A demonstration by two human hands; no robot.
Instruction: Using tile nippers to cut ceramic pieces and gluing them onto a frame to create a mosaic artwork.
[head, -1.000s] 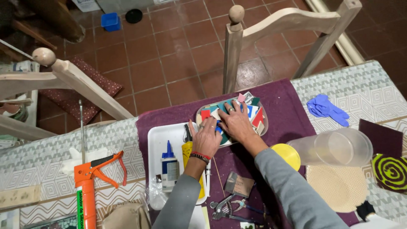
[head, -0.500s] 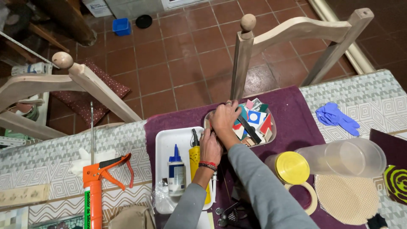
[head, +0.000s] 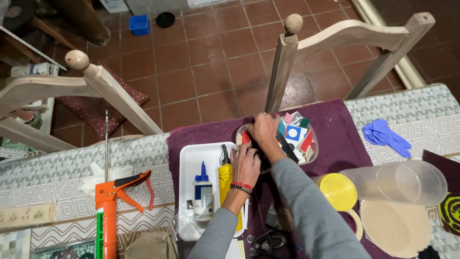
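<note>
A shallow oval dish (head: 312, 154) of coloured tile pieces (head: 294, 133) sits on a purple cloth (head: 335, 120). My right hand (head: 264, 128) reaches over the dish's far left part, fingers bent down onto the pieces near the rim; whether it grips one is hidden. My left hand (head: 245, 165), with bracelets at the wrist, curls its fingers at the dish's near-left rim, just beside a white tray (head: 191, 158).
The tray holds a glue bottle (head: 203, 192) and a yellow tool (head: 225, 178). An orange caulking gun (head: 108, 211) lies left. A clear jar (head: 400, 182) lies on its side by a yellow lid (head: 338, 191); a blue glove (head: 385, 135) lies right. Two wooden chair backs (head: 282, 67) stand beyond the table.
Both hands have shifted from the middle of the dish to its left side. My left hand has drawn back to the near-left rim, and my right hand now sits over the far left pieces.
</note>
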